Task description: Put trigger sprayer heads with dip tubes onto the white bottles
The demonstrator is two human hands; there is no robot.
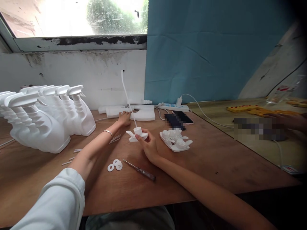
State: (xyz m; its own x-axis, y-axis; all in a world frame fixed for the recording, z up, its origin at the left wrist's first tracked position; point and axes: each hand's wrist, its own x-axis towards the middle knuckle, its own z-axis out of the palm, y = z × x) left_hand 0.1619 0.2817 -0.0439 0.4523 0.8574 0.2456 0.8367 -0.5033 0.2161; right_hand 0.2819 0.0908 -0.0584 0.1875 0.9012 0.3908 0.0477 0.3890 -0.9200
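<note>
My right hand (149, 145) is closed around a white trigger spray head (137, 135), its threaded collar facing up. A long white dip tube (126, 94) rises from that collar and leans to the left. Farther back, my left hand (124, 118) has its fingers curled over one of the white bottles (146, 114) lying on their sides by the wall. To the right of my right hand, several more spray heads (180, 144) lie together. White ring washers (110, 167) and a screwdriver (141, 171) rest on the table in front.
Several upright white spray bottles (82, 115) with heads stand in rows at the left. Thin white tubes (67, 163) lie below my left forearm. Phones (183, 117) and a power strip (174, 107) are at the back. Another person's hand (287, 123) shows at far right.
</note>
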